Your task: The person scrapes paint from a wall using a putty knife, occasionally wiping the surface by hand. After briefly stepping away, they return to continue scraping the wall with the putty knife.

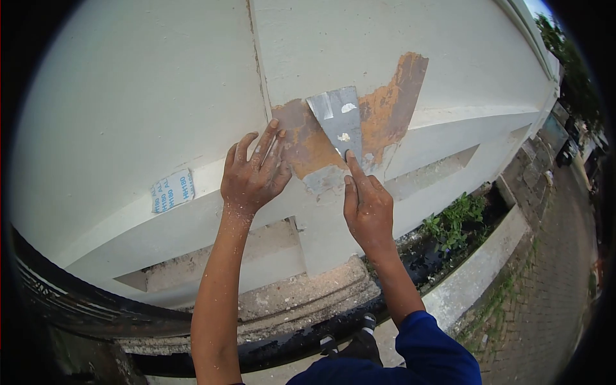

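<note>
A wide metal scraper [340, 119] lies against the pale wall [173, 70], over a patch of bare, brown-orange surface [398, 96] where the paint is gone. My right hand [369, 204] is closed round its narrow end, the index finger stretched along the blade; the handle is hidden in the palm. White flecks stick to the blade. To the left, my left hand [253, 170] has its fingers spread on the wall, the fingertips at the left edge of the bare patch. White dust covers the left wrist.
A piece of sandpaper [172, 191] with blue print rests on the wall ledge at left. Below are recessed slots, a dark drain channel [273, 350] with green plants [457, 221], and my feet. A paved path [552, 269] runs at right.
</note>
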A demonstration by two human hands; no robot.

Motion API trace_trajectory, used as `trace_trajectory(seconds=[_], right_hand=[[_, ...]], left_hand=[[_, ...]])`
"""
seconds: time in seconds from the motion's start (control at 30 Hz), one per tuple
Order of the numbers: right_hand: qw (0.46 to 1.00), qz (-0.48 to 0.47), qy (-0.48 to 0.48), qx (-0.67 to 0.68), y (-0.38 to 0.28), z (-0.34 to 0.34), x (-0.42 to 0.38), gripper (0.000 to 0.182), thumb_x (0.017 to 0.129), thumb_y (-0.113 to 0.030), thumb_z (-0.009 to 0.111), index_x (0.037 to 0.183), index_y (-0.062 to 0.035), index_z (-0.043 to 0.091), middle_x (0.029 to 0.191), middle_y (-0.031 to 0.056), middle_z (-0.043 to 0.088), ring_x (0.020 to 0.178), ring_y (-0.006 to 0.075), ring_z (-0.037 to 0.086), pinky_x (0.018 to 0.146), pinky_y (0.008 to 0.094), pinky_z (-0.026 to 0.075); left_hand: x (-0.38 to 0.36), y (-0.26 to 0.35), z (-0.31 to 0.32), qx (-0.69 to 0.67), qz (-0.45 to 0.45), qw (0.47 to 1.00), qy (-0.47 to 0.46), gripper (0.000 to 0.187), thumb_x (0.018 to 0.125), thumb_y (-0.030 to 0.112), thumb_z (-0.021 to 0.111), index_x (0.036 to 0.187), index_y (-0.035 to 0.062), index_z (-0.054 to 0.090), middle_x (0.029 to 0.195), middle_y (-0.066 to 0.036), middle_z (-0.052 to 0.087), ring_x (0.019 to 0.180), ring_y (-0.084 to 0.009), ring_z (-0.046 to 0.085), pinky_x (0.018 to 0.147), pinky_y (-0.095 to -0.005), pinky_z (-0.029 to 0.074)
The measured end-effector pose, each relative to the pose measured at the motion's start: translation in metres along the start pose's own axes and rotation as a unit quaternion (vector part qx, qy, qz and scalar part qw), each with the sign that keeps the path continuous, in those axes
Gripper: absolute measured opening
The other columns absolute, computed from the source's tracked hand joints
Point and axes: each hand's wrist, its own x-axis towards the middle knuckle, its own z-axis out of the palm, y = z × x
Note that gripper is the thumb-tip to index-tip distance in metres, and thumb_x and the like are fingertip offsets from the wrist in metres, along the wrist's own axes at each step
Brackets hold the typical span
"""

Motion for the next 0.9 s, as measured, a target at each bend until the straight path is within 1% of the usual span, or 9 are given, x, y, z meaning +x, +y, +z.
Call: trace_trajectory(seconds=[0.03, 0.13, 0.23, 0.33, 0.47, 0.63, 0.73, 0.83, 0.9], right_hand=[[1.0, -0.001, -0.005, 0.004, -0.002, -0.007, -0.002, 0.046, 0.084, -0.003, 0.061, 0.13, -0.0113, 0.057, 0.059, 0.0107, 0.05, 0.05, 0.02, 0.049, 0.045, 0.0352, 0.041], [1.0, -0.003, -0.012, -0.002, 0.0, -0.01, -0.007, 0.047, 0.084, -0.003, 0.061, 0.13, -0.0118, 0.057, 0.059, 0.0104, 0.05, 0.05, 0.0204, 0.048, 0.046, 0.036, 0.04], [1.0, -0.004, -0.009, -0.013, -0.002, -0.008, -0.007, 0.046, 0.085, -0.003, 0.061, 0.13, -0.012, 0.057, 0.06, 0.0101, 0.05, 0.049, 0.0205, 0.048, 0.046, 0.0361, 0.04], [1.0, -0.013, -0.013, -0.019, 0.0, -0.015, -0.008, 0.045, 0.085, -0.003, 0.061, 0.129, -0.0115, 0.057, 0.061, 0.0101, 0.05, 0.049, 0.0206, 0.048, 0.046, 0.036, 0.041], [0.999, 0.014, -0.03, -0.018, 0.0, -0.015, -0.011, 0.044, 0.085, -0.003, 0.061, 0.129, -0.0108, 0.057, 0.064, 0.0108, 0.051, 0.049, 0.0211, 0.049, 0.047, 0.0364, 0.041], [1.0, -0.002, -0.009, -0.008, -0.001, -0.013, -0.01, 0.045, 0.085, -0.002, 0.06, 0.129, -0.0099, 0.057, 0.063, 0.0115, 0.051, 0.051, 0.0216, 0.049, 0.048, 0.0369, 0.042], [1.0, 0.004, -0.005, 0.011, 0.005, -0.007, -0.018, 0.045, 0.085, -0.001, 0.06, 0.129, -0.0089, 0.057, 0.063, 0.0119, 0.05, 0.051, 0.0218, 0.049, 0.048, 0.0364, 0.042], [1.0, 0.006, 0.008, 0.017, -0.005, 0.001, 0.001, 0.044, 0.085, -0.001, 0.06, 0.128, -0.0078, 0.057, 0.062, 0.012, 0.051, 0.052, 0.0212, 0.049, 0.049, 0.0352, 0.042], [1.0, 0.005, 0.004, 0.015, -0.015, -0.005, 0.013, 0.043, 0.085, -0.001, 0.06, 0.128, -0.0067, 0.058, 0.063, 0.012, 0.052, 0.053, 0.0198, 0.05, 0.05, 0.0337, 0.042]], left_hand=[[0.0, -0.001, -0.001, 0.0, 0.004, 1.0, -0.001, 0.049, 0.072, 0.021, 0.068, 0.119, 0.0104, 0.063, 0.137, -0.002, 0.052, 0.105, -0.0232, 0.056, 0.083, -0.0326, 0.05], [-0.001, 0.0, 0.0, -0.012, -0.012, 1.0, 0.004, 0.043, 0.075, 0.025, 0.064, 0.117, 0.0145, 0.065, 0.137, 0.003, 0.053, 0.102, -0.0218, 0.056, 0.083, -0.0325, 0.049], [0.0, 0.0, 0.0, -0.005, -0.007, 1.0, 0.005, 0.042, 0.075, 0.026, 0.065, 0.116, 0.0145, 0.065, 0.137, 0.003, 0.053, 0.1, -0.0213, 0.057, 0.083, -0.0326, 0.049], [0.002, -0.001, -0.004, -0.011, 0.006, 1.0, 0.004, 0.048, 0.072, 0.02, 0.067, 0.119, 0.0094, 0.063, 0.136, -0.003, 0.054, 0.098, -0.0223, 0.059, 0.082, -0.0328, 0.05], [0.002, -0.004, -0.003, -0.017, 0.004, 1.0, 0.007, 0.048, 0.072, 0.02, 0.067, 0.119, 0.0092, 0.063, 0.135, -0.003, 0.054, 0.096, -0.0223, 0.06, 0.081, -0.0329, 0.05], [0.002, 0.0, -0.006, -0.022, 0.002, 1.0, -0.004, 0.05, 0.072, 0.021, 0.067, 0.121, 0.0094, 0.062, 0.136, -0.004, 0.053, 0.091, -0.0231, 0.061, 0.081, -0.0326, 0.05], [0.0, -0.002, -0.002, -0.02, 0.0, 1.0, 0.008, 0.045, 0.074, 0.025, 0.066, 0.117, 0.0116, 0.065, 0.138, 0.001, 0.052, 0.088, -0.0212, 0.062, 0.078, -0.0306, 0.05], [0.001, -0.002, -0.004, -0.036, 0.006, 0.999, 0.004, 0.05, 0.072, 0.02, 0.068, 0.121, 0.0092, 0.062, 0.137, -0.004, 0.053, 0.087, -0.0229, 0.062, 0.079, -0.0325, 0.051], [0.0, -0.001, -0.004, -0.031, 0.005, 1.0, 0.0, 0.05, 0.072, 0.02, 0.068, 0.121, 0.0091, 0.062, 0.137, -0.005, 0.053, 0.086, -0.0226, 0.062, 0.078, -0.032, 0.051]])
